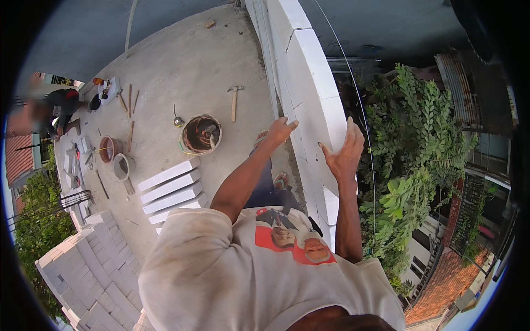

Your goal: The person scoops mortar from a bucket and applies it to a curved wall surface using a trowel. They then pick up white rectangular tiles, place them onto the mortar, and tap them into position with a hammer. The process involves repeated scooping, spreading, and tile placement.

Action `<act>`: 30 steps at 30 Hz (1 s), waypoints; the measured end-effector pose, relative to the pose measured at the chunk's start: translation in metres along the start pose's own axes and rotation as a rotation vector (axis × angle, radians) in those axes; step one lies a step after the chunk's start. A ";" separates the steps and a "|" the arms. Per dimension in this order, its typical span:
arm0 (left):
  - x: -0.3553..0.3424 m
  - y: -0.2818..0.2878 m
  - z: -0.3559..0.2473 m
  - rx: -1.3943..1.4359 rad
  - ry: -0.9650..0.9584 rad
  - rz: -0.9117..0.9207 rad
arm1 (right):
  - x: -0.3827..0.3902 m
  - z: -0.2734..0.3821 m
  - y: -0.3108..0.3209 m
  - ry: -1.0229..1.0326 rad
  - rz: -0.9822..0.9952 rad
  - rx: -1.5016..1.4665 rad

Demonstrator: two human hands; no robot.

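Observation:
A wall of white, smooth blocks (314, 71) runs up the view in front of me, with thin joints between the blocks. On its inner side is my left hand (280, 132), fingers bent and tips against the wall face; I make out nothing held in it. My right hand (346, 151) is on the outer side, empty, its fingers spread upward and its thumb pointing at the wall's edge. A taut pale line (353, 77) passes just outside the wall, beyond my right hand.
A bucket of mortar (201, 134), a hammer (234, 103) and several loose white blocks (171, 185) are on the concrete floor (182, 66) to my left. Stacked blocks (91, 265) stand lower left. A co-worker (63, 110) crouches far left. Leafy trees (408, 143) and lower roofs lie outside the wall.

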State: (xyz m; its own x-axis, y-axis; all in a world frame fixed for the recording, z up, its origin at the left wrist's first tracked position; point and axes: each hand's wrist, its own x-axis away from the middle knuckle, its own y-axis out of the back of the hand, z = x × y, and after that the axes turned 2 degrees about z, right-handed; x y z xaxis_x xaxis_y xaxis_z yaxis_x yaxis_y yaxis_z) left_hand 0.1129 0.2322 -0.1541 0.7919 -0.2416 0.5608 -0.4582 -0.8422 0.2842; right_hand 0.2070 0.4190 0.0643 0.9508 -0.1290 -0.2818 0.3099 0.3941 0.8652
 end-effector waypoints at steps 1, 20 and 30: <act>0.004 0.006 0.049 -0.226 -0.015 0.027 | 0.003 0.013 -0.001 0.058 -0.034 -0.029; 0.080 0.119 0.251 -0.454 0.739 0.100 | 0.132 -0.036 -0.471 -0.537 1.296 -0.165; 0.044 0.166 0.290 -0.362 0.650 -0.098 | 0.019 -0.002 -0.907 -0.635 0.923 -0.177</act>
State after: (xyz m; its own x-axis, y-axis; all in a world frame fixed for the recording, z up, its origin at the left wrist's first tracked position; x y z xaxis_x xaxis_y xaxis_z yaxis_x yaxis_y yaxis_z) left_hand 0.1889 -0.0579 -0.3079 0.4890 0.2545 0.8343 -0.5907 -0.6072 0.5314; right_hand -0.0564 0.0605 -0.7263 0.6594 -0.1408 0.7385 -0.4657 0.6946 0.5483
